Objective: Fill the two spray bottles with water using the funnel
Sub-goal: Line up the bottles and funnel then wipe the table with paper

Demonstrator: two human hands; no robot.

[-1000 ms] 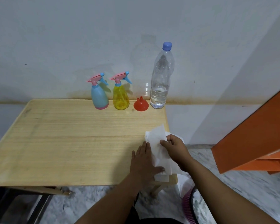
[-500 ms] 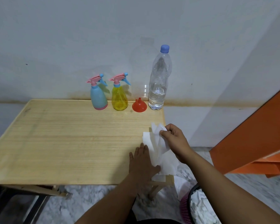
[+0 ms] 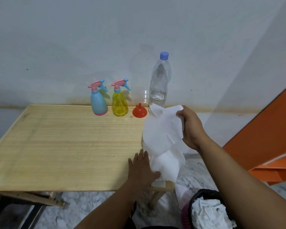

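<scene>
Right hand: we see the right hand (image 3: 191,128) raised above the bench's right edge, fingers curled round the top corner of a white paper sheet (image 3: 162,136) and pinching it.
Left hand: the left hand (image 3: 141,169) lies flat on the bench (image 3: 56,146) near the front right corner, fingers straight, pressing down the lower end of the same sheet.
Paper sheet: it hangs between both hands, long axis running from the front edge up and away toward the wall.
Funnel: the red funnel (image 3: 139,111) stands mouth down, spout up, at the back of the bench, ahead of the hands and slightly left of the right hand.
Water bottle: the clear water bottle (image 3: 158,90) stands upright just right of the funnel, capped, part full; its base is hidden behind the raised sheet.
Spray bottles: the yellow spray bottle (image 3: 120,103) and the blue spray bottle (image 3: 98,103) stand upright left of the funnel, trigger heads on.
Nearer hand: we judge the right hand nearer to the funnel and water bottle; the left hand is well apart from the row.
Bin: a waste bin (image 3: 206,210) with crumpled paper sits on the floor below the right forearm.
Change: against the earlier frame, the right hand has lifted the sheet higher and farther back, so it now overlaps the water bottle's base; the left hand has kept its place.
</scene>
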